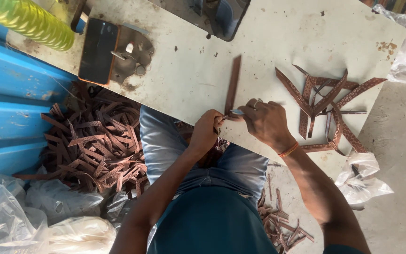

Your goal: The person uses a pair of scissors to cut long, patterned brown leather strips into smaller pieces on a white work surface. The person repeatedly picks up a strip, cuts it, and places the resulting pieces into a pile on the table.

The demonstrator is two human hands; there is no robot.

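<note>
A long brown patterned strip (233, 82) lies on the worn white table (189, 80), with its near end at the table's edge. My left hand (206, 131) pinches that near end. My right hand (265, 123), with a ring and an orange thread at the wrist, holds a small bluish metal tool (236, 112) against the strip's end, touching my left fingertips. What kind of tool it is cannot be made out.
A heap of cut brown strips (327, 101) lies on the table to the right. Many more strips (95, 146) are piled on the floor to the left, beside a blue corrugated sheet (5, 94). A dark phone (98, 51), a yellow-green spool (34, 21) and plastic bags (363, 181) lie around.
</note>
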